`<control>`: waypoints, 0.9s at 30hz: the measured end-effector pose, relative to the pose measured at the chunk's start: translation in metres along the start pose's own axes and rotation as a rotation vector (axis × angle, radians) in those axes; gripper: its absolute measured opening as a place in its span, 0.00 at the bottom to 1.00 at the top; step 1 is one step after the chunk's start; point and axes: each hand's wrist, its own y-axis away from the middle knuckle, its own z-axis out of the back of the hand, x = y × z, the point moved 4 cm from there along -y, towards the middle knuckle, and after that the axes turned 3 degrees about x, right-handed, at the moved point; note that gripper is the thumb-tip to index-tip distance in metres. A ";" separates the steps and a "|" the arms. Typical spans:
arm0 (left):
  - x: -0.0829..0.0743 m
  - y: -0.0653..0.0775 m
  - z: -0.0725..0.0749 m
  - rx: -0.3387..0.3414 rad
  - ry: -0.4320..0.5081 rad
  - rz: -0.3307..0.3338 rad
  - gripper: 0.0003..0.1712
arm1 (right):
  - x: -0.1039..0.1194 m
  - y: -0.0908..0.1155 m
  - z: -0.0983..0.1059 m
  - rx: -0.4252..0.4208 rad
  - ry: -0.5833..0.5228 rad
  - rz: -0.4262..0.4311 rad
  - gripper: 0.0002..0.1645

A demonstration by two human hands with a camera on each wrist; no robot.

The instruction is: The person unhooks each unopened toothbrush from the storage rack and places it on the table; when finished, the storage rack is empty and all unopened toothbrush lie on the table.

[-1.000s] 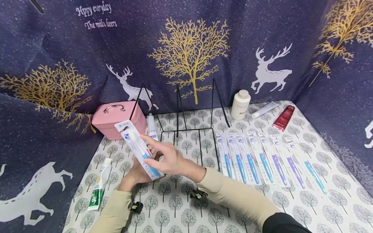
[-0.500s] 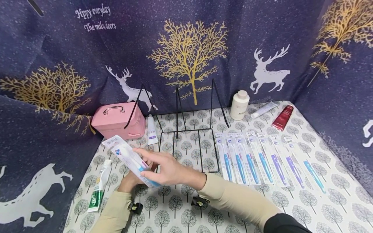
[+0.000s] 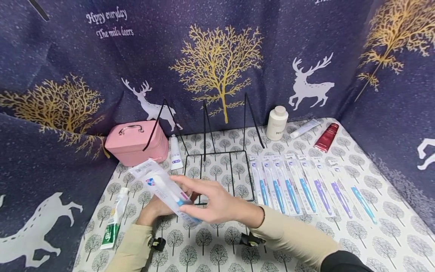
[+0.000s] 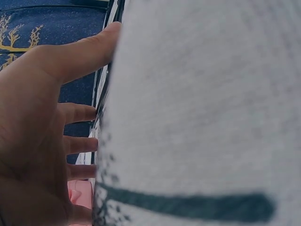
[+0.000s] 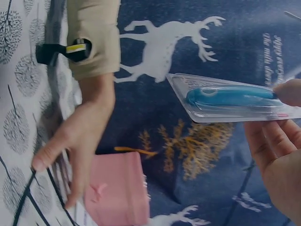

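My right hand (image 3: pixel 212 200) pinches a packaged toothbrush (image 3: pixel 166 189) between thumb and fingers. The pack is a clear blister with a blue handle, tilted and raised above the table; in the right wrist view its blue handle (image 5: pixel 230 95) faces the camera. Partly hidden behind the pack, my left hand (image 3: pixel 154 209) lies low at the near left of a black wire rack (image 3: pixel 217 152). In the right wrist view the left hand (image 5: pixel 77 141) has its thumb tip at a rack wire, fingers spread and fairly straight.
Several packaged toothbrushes (image 3: pixel 289 185), blue and purple, lie in a row right of the rack. Around them are a white bottle (image 3: pixel 277 124), a red tube (image 3: pixel 327 138) and a white tube (image 3: pixel 305 129). Leftward are a pink case (image 3: pixel 136 141), a small tube (image 3: pixel 176 153) and green-white toothpaste (image 3: pixel 114 219).
My right hand first lowered and tipped the packaged toothbrush leftward, then shifted right with it. My left hand stays near the rack's front left corner.
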 end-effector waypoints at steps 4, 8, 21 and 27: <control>-0.005 -0.005 -0.001 -0.017 -0.079 -0.016 0.41 | 0.010 0.008 0.021 -0.034 -0.033 0.035 0.44; -0.003 -0.006 -0.005 0.006 -0.214 0.037 0.59 | 0.020 0.016 0.046 -0.081 -0.073 0.074 0.45; 0.001 -0.007 -0.007 0.003 -0.264 0.056 0.59 | 0.049 0.058 0.123 -0.224 -0.051 0.051 0.41; 0.000 -0.008 -0.008 0.006 -0.252 0.052 0.59 | 0.061 0.078 0.155 -0.350 -0.053 0.009 0.40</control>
